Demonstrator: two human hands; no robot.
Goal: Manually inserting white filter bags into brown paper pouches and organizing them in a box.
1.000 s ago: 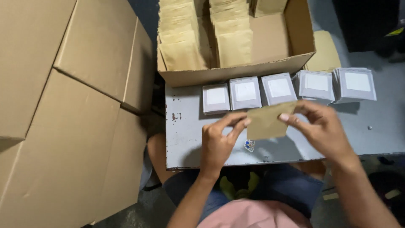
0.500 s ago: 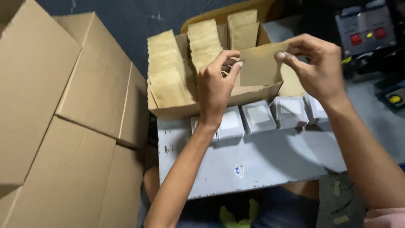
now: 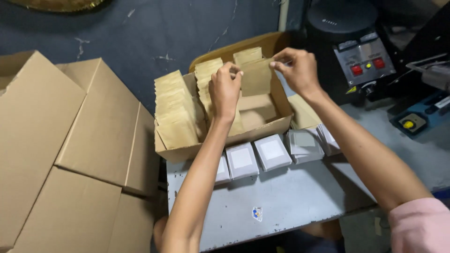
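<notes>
The brown paper pouch (image 3: 256, 77) is up in the air over the open cardboard box (image 3: 220, 143), pinched flat between both hands so it hangs upright like the ones already filed in there. Going big to small: a heap of flattened cartons (image 3: 70, 154) fills the left side, then there's the grey metal table (image 3: 281, 201), scuffed, with the box parked at its far edge so the rows inside face the person. The rows of pouches (image 3: 176, 110) stand on edge, packed tight on the left, with a bare gap on the right side of the box, right under the held pouch. In front of the box is a line of small white-topped packets (image 3: 272, 152), side by side and touching. The left hand (image 3: 226, 89) has its fingers closed on the pouch's left edge, and the right hand (image 3: 296, 70) nips the top right corner with thumb and fingertips. A machine with red buttons (image 3: 363, 58) sits at the back right, partly cut off. Can't tell if the pouch has anything in it, and the box's far wall is hidden behind the hands.
</notes>
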